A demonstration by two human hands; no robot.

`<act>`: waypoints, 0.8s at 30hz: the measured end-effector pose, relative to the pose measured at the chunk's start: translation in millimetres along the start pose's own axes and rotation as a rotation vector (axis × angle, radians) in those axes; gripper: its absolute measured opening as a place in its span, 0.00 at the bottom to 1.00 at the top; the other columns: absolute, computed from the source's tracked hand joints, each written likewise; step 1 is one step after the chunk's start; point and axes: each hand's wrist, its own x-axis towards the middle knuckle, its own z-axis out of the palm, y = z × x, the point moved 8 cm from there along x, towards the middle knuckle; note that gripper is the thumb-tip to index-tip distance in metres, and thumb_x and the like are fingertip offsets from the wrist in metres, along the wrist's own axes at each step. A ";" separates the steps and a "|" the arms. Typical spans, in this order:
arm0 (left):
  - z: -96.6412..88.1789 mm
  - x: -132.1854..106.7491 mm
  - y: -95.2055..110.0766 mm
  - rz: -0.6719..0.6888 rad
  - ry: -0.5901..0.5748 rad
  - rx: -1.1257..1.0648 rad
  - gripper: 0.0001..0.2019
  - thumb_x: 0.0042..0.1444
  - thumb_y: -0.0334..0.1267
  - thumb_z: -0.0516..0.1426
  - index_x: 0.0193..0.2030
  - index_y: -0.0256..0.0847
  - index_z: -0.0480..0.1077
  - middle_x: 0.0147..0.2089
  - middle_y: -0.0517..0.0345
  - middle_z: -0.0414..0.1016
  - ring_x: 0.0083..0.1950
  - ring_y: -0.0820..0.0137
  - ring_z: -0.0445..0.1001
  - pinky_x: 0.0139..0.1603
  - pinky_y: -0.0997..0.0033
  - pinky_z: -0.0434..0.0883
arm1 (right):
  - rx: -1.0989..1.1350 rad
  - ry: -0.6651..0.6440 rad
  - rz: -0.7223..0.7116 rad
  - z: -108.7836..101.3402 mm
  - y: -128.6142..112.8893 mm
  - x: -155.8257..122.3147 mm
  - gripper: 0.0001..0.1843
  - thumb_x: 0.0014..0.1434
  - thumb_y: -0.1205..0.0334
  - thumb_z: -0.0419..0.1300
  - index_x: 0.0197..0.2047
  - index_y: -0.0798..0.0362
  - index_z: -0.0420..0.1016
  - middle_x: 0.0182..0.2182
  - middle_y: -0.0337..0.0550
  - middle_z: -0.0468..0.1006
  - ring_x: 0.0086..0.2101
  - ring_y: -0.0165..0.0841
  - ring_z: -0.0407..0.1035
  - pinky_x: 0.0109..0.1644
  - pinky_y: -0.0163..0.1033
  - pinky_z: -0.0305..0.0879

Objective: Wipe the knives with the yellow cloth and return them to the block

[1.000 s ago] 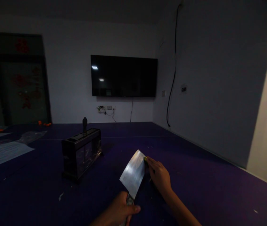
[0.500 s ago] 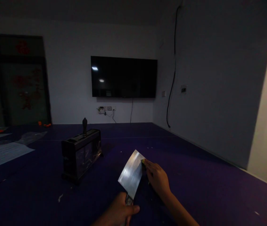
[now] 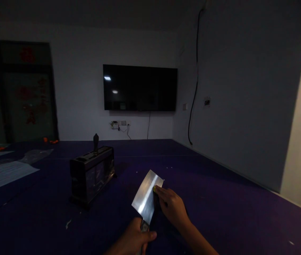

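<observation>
My left hand is closed around the dark handle of a cleaver, whose broad shiny blade points up and away from me. Between the fingertips of my right hand and the blade is a small yellow-green sponge, mostly covered by the fingers. It touches the blade's face near the right edge. To the left stands a dark knife block with clear side panels, and one black knife handle sticks up from its top.
Purple-blue covering spreads over the surface, with small white scraps on it. Paper sheets and a clear plastic bag lie at left. A television hangs on the far wall; a black cable runs down the right wall.
My right hand has moved left with the sponge, from the blade's right edge further onto its face. The cleaver has tilted slightly, and the bright reflection on it has shifted.
</observation>
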 end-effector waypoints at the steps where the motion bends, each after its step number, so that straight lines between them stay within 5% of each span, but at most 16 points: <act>1: -0.4 -0.3 0.5 0.004 0.002 -0.007 0.13 0.43 0.40 0.60 0.32 0.39 0.60 0.11 0.72 0.60 0.12 0.78 0.55 0.15 0.78 0.52 | 0.004 -0.004 -0.005 -0.3 -1.4 0.1 0.23 0.55 0.73 0.49 0.51 0.47 0.71 0.50 0.40 0.73 0.42 0.34 0.72 0.47 0.40 0.68; 8: 2.6 2.2 -1.4 -0.020 -0.060 -0.013 0.19 0.39 0.47 0.62 0.33 0.39 0.60 0.10 0.72 0.59 0.11 0.78 0.55 0.14 0.78 0.52 | -0.005 0.012 0.000 -4.0 -0.5 1.3 0.22 0.55 0.73 0.49 0.50 0.48 0.72 0.49 0.41 0.74 0.44 0.34 0.71 0.49 0.40 0.66; 13: 5.9 0.3 -0.5 -0.019 -0.110 0.032 0.16 0.41 0.43 0.61 0.32 0.39 0.60 0.11 0.72 0.60 0.12 0.79 0.55 0.15 0.79 0.52 | -0.038 0.052 0.073 -8.0 13.5 1.3 0.23 0.55 0.73 0.48 0.50 0.46 0.72 0.48 0.39 0.74 0.44 0.34 0.70 0.49 0.40 0.66; 24: 3.1 -3.8 3.4 0.011 -0.087 0.027 0.18 0.39 0.44 0.62 0.32 0.40 0.59 0.12 0.73 0.60 0.13 0.79 0.56 0.16 0.78 0.52 | -0.073 0.177 0.199 -13.8 42.1 -4.9 0.22 0.56 0.70 0.48 0.51 0.48 0.71 0.49 0.41 0.74 0.45 0.36 0.70 0.49 0.42 0.66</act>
